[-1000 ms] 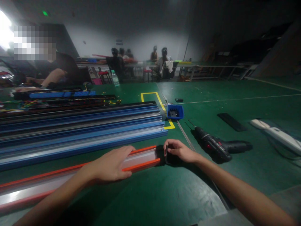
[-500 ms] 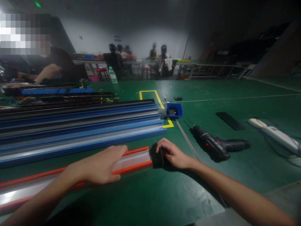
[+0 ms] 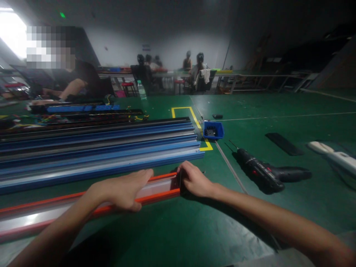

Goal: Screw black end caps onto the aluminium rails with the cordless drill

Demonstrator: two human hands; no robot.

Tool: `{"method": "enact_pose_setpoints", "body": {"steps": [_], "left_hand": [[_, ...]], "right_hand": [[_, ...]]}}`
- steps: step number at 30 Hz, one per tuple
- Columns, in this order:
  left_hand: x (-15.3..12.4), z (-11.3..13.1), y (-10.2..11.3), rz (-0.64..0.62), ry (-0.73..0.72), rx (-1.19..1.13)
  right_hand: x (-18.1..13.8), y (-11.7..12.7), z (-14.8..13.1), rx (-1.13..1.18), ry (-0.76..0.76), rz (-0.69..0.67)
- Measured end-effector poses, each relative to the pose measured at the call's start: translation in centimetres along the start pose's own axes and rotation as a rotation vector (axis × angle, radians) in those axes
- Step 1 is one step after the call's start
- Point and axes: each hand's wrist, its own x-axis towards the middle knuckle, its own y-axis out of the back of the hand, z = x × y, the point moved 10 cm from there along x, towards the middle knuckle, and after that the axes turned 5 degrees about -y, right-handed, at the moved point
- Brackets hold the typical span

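Note:
A long metal channel (image 3: 158, 188) with orange edges lies across the green table, running off at the left. My left hand (image 3: 122, 190) is wrapped over it a little short of its right end, thumb on the near edge. At that end my right hand (image 3: 196, 181) grips a thin black end plate (image 3: 180, 181) between fingers and thumb. The plate stands upright against the channel's end, seen almost edge-on and partly hidden by the fingers. Behind the channel lies a row of blue and black metal profiles (image 3: 111, 162).
A blue bin (image 3: 219, 129) holds small black parts. To the right lie a black power drill (image 3: 261, 170), a flat black bar (image 3: 284, 144) and a white power strip (image 3: 342, 159). Beyond stands a bottle (image 3: 141, 91); a person (image 3: 80, 79) sits at the far left.
My right hand has brought the black end plate left, flush with the channel's end, and turned it edge-on. My left hand stays on the channel. The whole view has shifted slightly.

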Motion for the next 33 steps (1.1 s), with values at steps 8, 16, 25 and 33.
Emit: {"method": "enact_pose_setpoints", "body": {"steps": [8,16,25,33], "left_hand": [[0.7,-0.3,-0.5,-0.074,0.01,-0.111],[0.6,-0.4,-0.6,-0.073,0.002,-0.124],[0.7,-0.5,-0.8,-0.071,-0.006,-0.114],[0.6,-0.6,-0.9,-0.049,-0.032,-0.115]], "right_hand": [[0.1,-2.1,0.3,0.172,0.053,-0.12],[-0.1,-1.4,-0.9,0.066,0.164,-0.171],[0.3,-0.2,0.7,0.048,0.025,-0.148],[0.4,0.5,0.9,0.044,0.052,-0.151]]}}
